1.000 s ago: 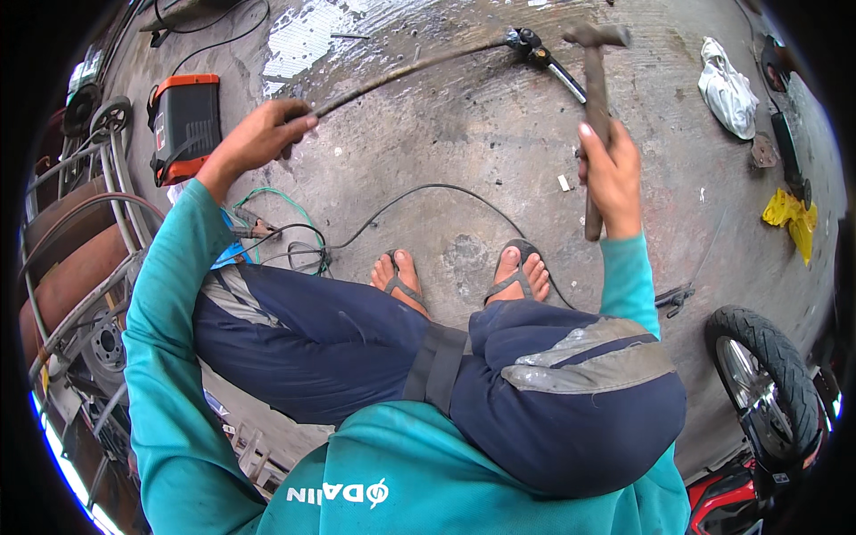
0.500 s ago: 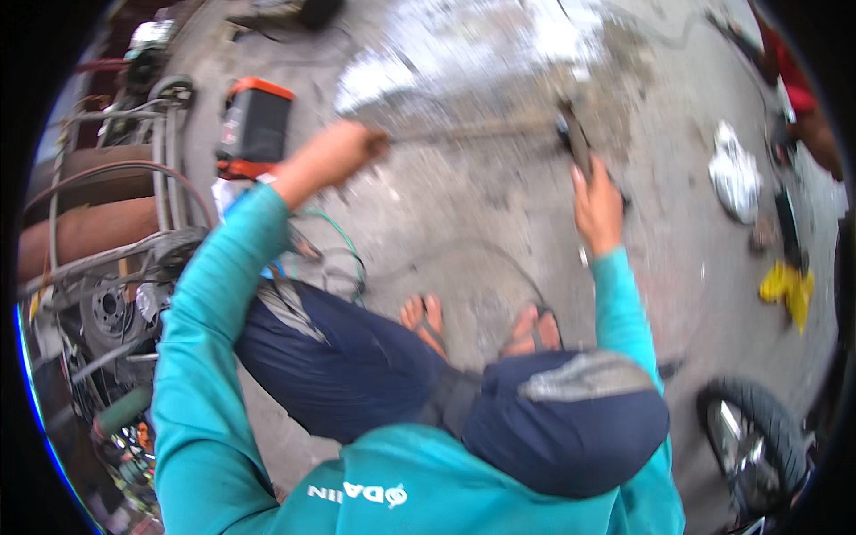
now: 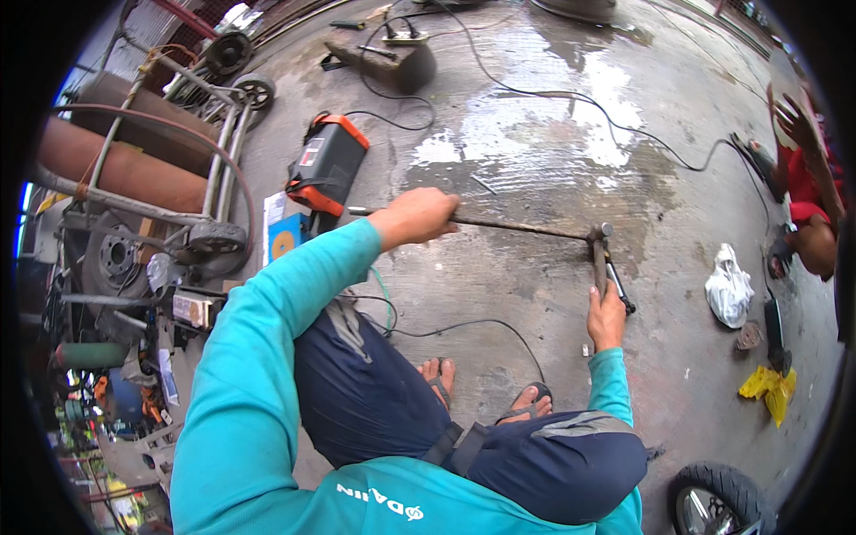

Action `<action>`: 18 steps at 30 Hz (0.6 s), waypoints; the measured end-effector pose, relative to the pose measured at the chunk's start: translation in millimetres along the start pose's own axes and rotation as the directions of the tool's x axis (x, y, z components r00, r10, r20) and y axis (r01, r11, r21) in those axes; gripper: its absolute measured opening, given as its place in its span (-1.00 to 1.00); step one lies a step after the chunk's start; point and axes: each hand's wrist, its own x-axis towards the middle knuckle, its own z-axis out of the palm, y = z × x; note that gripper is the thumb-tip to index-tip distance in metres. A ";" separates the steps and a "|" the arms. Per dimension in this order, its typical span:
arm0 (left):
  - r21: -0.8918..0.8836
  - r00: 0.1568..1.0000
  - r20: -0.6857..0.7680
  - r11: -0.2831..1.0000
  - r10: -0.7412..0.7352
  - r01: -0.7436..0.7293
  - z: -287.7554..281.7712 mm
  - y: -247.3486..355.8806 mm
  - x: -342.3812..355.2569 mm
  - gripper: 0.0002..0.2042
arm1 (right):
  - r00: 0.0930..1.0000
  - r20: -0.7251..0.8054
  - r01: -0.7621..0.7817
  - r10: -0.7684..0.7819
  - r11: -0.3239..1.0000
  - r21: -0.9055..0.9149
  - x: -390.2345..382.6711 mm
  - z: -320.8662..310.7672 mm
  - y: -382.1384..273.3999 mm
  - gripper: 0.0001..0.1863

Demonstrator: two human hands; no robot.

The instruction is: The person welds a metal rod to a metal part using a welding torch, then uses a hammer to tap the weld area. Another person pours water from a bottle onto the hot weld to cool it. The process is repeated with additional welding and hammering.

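Note:
My left hand (image 3: 419,216) is closed around a long thin metal rod (image 3: 517,226), whose short end sticks out to the left of the fist. The rod runs rightward, low over the concrete. In my right hand (image 3: 606,314) is the handle of a hammer (image 3: 599,260), gripped with the head pointing away from me. The hammer head is at the rod's right end; whether they touch, I cannot tell. Close beside the hammer, to its right, is a slim dark tool (image 3: 621,287), partly hidden by it.
A black and orange box (image 3: 330,165) stands left, near a wheeled cart with large rusty cylinders (image 3: 134,160). Black cable (image 3: 571,96) crosses the wet floor (image 3: 499,152). At right are a white plastic bag (image 3: 729,287), a yellow bag (image 3: 769,390), a tyre (image 3: 718,495) and another person (image 3: 811,196).
The view has swung and sharpened from blur, so the scene sits lower and further right. Both hands keep their holds on the rod and the hammer.

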 end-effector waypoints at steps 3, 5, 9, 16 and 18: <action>0.046 0.998 -0.023 0.997 -0.066 0.067 19.3 -18.8 -2.3 -0.68 | 0.986 -0.077 0.150 -0.151 0.989 -0.016 -5.0 15.5 38.1 -0.48; 0.094 0.987 -0.141 0.992 -0.075 0.089 20.6 -21.9 -20.2 -0.71 | 0.991 -0.022 0.130 -0.129 0.989 0.076 -14.3 23.7 43.7 -0.50; 0.139 0.987 -0.157 0.989 -0.024 0.047 11.8 -13.9 -4.1 -0.65 | 0.988 0.059 -0.153 0.142 0.869 0.471 -52.0 11.2 61.3 -0.58; 0.087 0.998 -0.022 0.995 -0.055 0.057 -1.7 -10.1 3.5 -0.60 | 0.832 -0.072 -0.397 0.549 0.683 0.613 -84.9 -59.3 48.1 -0.65; -0.092 0.999 -0.030 0.996 0.012 -0.014 14.0 -37.8 -3.1 -0.53 | 0.816 -0.121 -0.423 0.566 0.726 0.543 -80.3 -58.3 68.4 -0.66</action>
